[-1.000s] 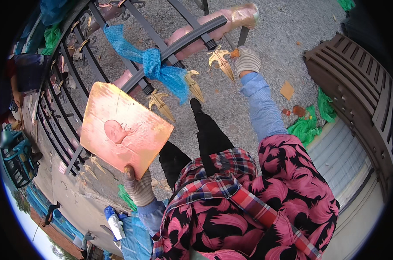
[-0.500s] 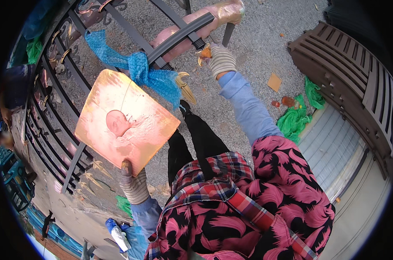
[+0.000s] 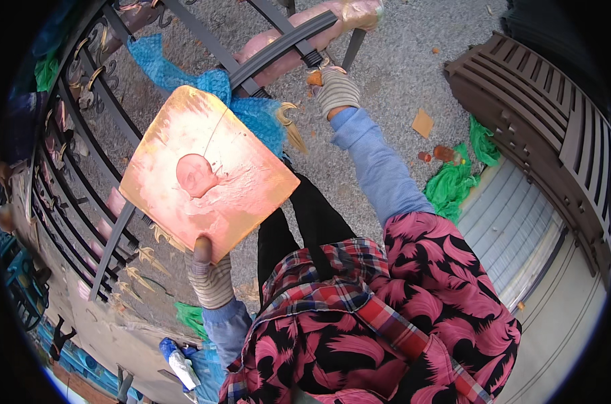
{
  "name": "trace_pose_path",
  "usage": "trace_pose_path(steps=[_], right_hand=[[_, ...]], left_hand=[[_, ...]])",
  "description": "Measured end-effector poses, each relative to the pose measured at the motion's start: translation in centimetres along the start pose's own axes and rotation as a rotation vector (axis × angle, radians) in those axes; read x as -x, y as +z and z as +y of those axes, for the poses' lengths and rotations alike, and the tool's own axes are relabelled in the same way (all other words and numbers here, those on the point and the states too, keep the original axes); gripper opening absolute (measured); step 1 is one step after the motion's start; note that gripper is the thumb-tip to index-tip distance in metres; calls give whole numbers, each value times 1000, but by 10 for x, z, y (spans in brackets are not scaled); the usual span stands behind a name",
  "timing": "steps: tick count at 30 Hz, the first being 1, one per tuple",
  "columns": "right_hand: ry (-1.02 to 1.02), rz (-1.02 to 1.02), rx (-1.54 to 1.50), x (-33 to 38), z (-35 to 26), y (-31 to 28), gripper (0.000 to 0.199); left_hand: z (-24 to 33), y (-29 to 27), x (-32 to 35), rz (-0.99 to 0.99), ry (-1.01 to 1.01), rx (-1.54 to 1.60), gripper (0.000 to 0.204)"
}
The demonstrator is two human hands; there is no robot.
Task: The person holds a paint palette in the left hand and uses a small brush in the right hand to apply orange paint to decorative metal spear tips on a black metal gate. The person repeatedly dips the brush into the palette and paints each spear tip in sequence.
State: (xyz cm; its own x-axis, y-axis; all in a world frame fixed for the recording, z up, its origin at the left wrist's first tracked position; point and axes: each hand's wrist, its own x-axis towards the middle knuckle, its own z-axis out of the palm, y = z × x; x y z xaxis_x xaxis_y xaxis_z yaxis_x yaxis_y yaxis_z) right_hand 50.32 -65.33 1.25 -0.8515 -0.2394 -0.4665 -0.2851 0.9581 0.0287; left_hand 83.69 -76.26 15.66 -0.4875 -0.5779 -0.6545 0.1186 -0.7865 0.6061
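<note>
Paste-smeared board (image 3: pixel 278 178) rides nearest me, gripped in the left hand (image 3: pixel 211 277) by its lower edge, thumb on top and the other fingers out of sight beneath; I'd keep it level so the pink lump (image 3: pixel 194 176) won't slide, and clear of the blue bubble wrap (image 3: pixel 268 135) just past it. Farther out, the right hand (image 3: pixel 339 91) has its fingers curled snugly round a small orange pad (image 3: pixel 315 78), beside a gold finial (image 3: pixel 329 62); the hand hides most of that, so I can't tell whether they touch. Light, even pressure would likely suit those curves best, keeping paste off the dark crossbar (image 3: pixel 285 50) beyond.
</note>
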Motion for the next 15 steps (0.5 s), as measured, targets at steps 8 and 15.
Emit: trace_pose_path(steps=[8,15], right_hand=[[30,-72,-120,20,35,-37,26],[-136,196,-50,14,22,2,32]], left_hand=[[-2,2,-5,4,-31,1,65],[-4,20,-12,-67,-78,-6,69]])
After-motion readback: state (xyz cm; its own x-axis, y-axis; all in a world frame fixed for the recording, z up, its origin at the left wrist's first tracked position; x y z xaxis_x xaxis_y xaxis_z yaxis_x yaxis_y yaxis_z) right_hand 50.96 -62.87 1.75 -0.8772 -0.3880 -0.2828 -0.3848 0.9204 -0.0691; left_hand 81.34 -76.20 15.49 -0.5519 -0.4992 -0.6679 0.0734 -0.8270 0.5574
